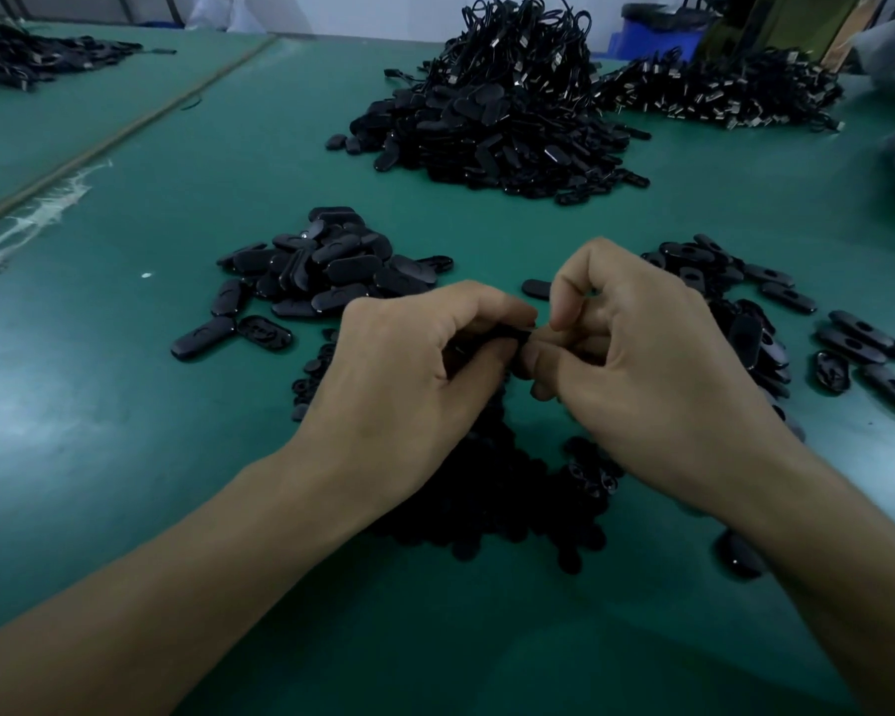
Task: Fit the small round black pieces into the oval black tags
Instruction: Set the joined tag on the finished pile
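Pinching perhaps one tag (pixel 506 336), left hand (pixel 409 377), right hand (pixel 641 364)

Your two bare forearms come in from the lower corners and meet in the middle. Your left hand (pixel 409 364) has curled fingers and pinches a small black part (pixel 507 334). Your right hand (pixel 641 364), fingers also curled, pinches the same part from the other side.
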Motion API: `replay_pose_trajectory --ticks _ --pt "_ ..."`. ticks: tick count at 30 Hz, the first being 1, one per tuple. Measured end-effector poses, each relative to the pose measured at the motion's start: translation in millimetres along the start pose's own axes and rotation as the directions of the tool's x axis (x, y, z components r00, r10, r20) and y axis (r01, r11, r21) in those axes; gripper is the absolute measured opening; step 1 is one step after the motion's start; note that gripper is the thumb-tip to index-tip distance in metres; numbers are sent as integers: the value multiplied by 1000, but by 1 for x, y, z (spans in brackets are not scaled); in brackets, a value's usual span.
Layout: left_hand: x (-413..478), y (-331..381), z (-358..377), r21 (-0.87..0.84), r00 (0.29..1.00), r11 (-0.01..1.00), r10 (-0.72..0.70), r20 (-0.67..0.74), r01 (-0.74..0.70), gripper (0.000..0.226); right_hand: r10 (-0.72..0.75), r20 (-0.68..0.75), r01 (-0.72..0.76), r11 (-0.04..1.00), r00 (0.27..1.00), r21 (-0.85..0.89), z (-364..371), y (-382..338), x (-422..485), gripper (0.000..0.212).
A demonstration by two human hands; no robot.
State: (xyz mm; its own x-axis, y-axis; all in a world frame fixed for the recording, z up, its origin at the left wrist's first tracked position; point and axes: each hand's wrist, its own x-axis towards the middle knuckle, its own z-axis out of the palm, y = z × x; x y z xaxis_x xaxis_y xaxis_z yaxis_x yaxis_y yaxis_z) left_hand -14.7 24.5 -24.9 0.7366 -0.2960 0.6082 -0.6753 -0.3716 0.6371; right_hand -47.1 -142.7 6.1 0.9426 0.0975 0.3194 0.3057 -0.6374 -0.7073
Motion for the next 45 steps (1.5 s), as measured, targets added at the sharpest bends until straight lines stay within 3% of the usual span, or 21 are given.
replay_pose_trajectory --ticks 7,12,18,29,35,37,41,45 --pt "0 -2 -1 -2 996 998 -59 64 60 22 14 29 -14 1000 999 -23 3 1 -2 37" --pt "0 -4 -1 -53 992 991 -116 53 119 22 107 -12 -106 992 994 71 7 2 -2 38" --pt "0 0 -2 78 998 996 -44 46 40 24 160 17 -161 983 987 91 10 5 0 33" --pt "3 0 -11 294 997 956 -19 80 -5 23 98 188 -134 973 977 189 13 1 -3 30" --pt "3 -2 -9 40 979 978 -203 13 203 23 34 -46 -34 999 998 3 10 9 0 14" --pt "5 -2 -9 -102 963 958 -265 39 268 24 36 -51 -38 999 998 -27 7 11 2 11" --pt "6 -1 -8 -279 934 892 -327 146 356 27 86 27 -89 990 996 111 2 13 5 10" --pt "7 -1 -7 -405 896 801 -422 139 441 27 94 54 -104 971 994 217 0 14 6 7"
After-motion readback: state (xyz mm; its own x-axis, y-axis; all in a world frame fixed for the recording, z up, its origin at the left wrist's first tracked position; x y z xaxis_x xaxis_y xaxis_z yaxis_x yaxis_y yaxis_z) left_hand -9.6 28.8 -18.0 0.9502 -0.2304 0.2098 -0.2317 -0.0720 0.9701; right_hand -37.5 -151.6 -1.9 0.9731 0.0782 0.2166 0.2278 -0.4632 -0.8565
